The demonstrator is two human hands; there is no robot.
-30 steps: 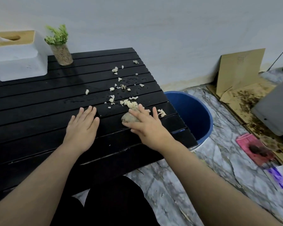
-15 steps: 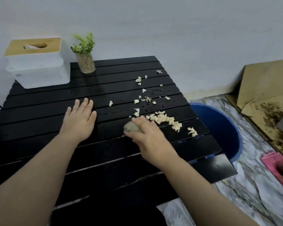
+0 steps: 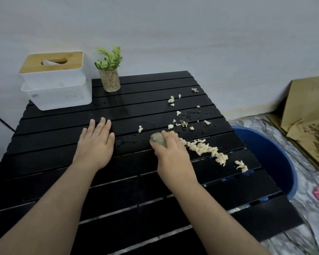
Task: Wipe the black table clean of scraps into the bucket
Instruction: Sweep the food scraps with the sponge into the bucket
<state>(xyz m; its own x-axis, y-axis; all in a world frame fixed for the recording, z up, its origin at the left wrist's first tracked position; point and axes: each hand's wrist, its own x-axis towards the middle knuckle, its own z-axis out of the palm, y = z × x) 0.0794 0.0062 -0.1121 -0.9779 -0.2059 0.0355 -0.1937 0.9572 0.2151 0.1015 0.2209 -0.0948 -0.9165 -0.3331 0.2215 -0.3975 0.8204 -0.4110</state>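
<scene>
At 3 o'clock on the black slatted worktop (image 3: 66, 162), the scraps (image 3: 203, 147) now sit strung out in a ridge running toward the edge, w/ a small clump (image 3: 241, 165) right at the rim above the blue bucket (image 3: 276, 159). A sec ago they were one tight pile against the right hand; the stroke has since spread them toward the bucket, so judging by that, one more push should tip most over. Loose bits (image 3: 180, 123) are still scattered at approx 1 o'clock, so the job looks roughly half done.

Right hand (image 3: 170, 155) is closed around a balled greyish rag (image 3: 157, 139), pressed to the worktop just left of the ridge. Left hand (image 3: 95, 144) lies flat, fingers out, holding nothing, bracing at 10 o'clock from the rag.

Scraps are pale, lumpy, soft-looking crumbs. Worktop is matte black planks w/ gaps; water beads shine near the loose bits, so crumbs may stick or drop thru the slots. Bucket is round, smooth plastic, set on the floor under the 3 o'clock edge.

Further out: white tissue box (image 3: 57, 85) w/ wood lid at 11 o'clock, small plant in a glass jar (image 3: 110, 80) at 12, cardboard (image 3: 306, 107) leaning on the wall far right.
</scene>
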